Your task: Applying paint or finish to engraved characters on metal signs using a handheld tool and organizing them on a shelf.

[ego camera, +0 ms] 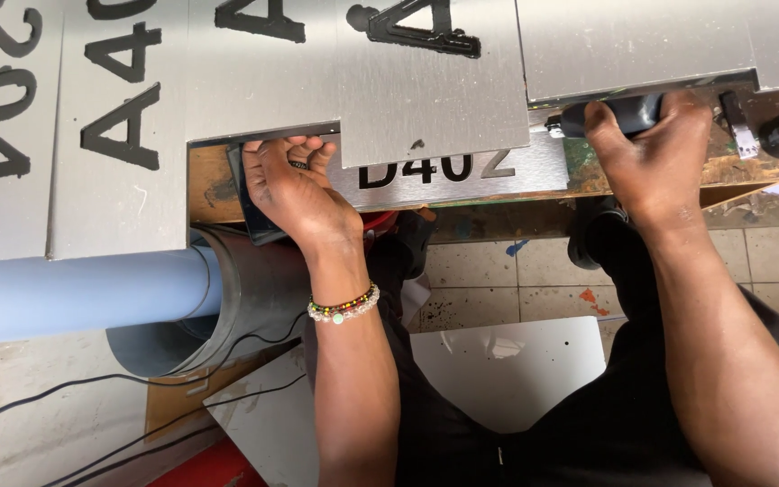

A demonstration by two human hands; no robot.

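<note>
Left hand (295, 185) flat against brushed-metal plate (462, 171); right hand (651, 149) clenched around dark cylindrical handle (628, 113)

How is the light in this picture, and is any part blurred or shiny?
Head view: even daylight, sharp focus throughout; the brushed metal plates show soft glare; a dark shadow lies under their edge by the left hand; the right hand is clear, without motion blur.

A worn wooden workbench (732, 176) with paint-stained edges runs across the top. Below it lies a floor of beige square tiles (480, 280), speckled with dark spots and blue and orange flecks. Light is even, with soft shadows.
</note>
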